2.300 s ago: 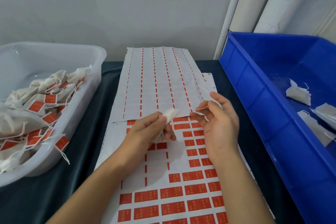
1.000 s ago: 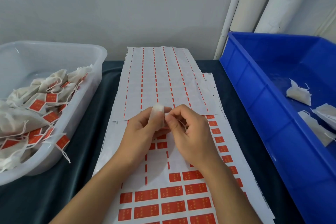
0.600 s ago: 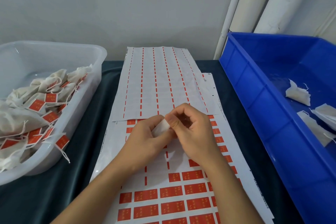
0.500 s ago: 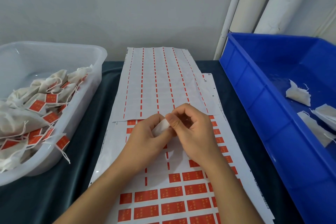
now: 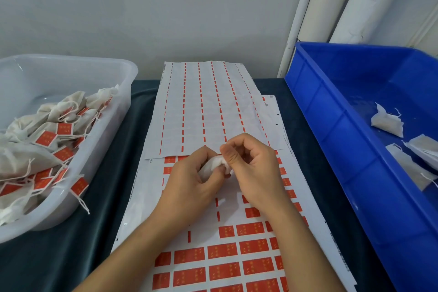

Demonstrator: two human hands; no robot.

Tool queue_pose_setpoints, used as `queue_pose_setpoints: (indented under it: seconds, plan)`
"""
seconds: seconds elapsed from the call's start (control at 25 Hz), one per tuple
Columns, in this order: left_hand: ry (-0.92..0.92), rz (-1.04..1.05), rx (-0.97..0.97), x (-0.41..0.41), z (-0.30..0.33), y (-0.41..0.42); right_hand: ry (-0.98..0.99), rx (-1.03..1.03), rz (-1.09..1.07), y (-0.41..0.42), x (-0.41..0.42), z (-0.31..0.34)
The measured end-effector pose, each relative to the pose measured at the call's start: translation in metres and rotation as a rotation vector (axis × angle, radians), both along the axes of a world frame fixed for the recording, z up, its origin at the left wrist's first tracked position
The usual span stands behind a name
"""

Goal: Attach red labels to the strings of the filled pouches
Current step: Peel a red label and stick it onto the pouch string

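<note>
A small white pouch sits pinched between both hands above the red label sheet: the left hand grips its body, and the right hand curls its fingers onto its top edge.

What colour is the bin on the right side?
Blue bin, seen best in the head view.
</note>
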State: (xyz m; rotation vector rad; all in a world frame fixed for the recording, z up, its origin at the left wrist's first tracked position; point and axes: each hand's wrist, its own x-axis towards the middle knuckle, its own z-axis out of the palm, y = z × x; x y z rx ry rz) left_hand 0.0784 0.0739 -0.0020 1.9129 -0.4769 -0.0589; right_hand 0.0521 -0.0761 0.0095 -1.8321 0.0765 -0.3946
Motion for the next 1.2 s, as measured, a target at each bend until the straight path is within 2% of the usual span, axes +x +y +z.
queue_pose_setpoints:
  seconds: [0.2, 0.32, 0.52, 0.68, 0.88, 1.2]
  plan:
    - [-0.073, 0.103, -0.003, -0.005, -0.002, -0.003, 0.025, 0.080, 0.017, -0.003, 0.001, -0.001]
    - [-0.119, 0.098, -0.054, -0.006, -0.001, -0.001, 0.055, 0.157, 0.024, -0.004, -0.001, 0.001]
    - [-0.001, 0.042, -0.225, -0.003, 0.004, 0.001, 0.119, 0.182, 0.086, -0.003, 0.000, 0.000]
    - [0.057, 0.086, -0.279, 0.000, 0.005, 0.000, 0.128, 0.132, 0.134, 0.000, 0.001, -0.003]
    - [0.079, 0.161, -0.272, 0.000, 0.005, -0.001, 0.140, -0.036, 0.145, 0.003, 0.000, -0.004]
    - [0.124, 0.199, -0.280, 0.004, 0.004, 0.000, 0.132, -0.116, 0.112, 0.003, 0.002, -0.008]
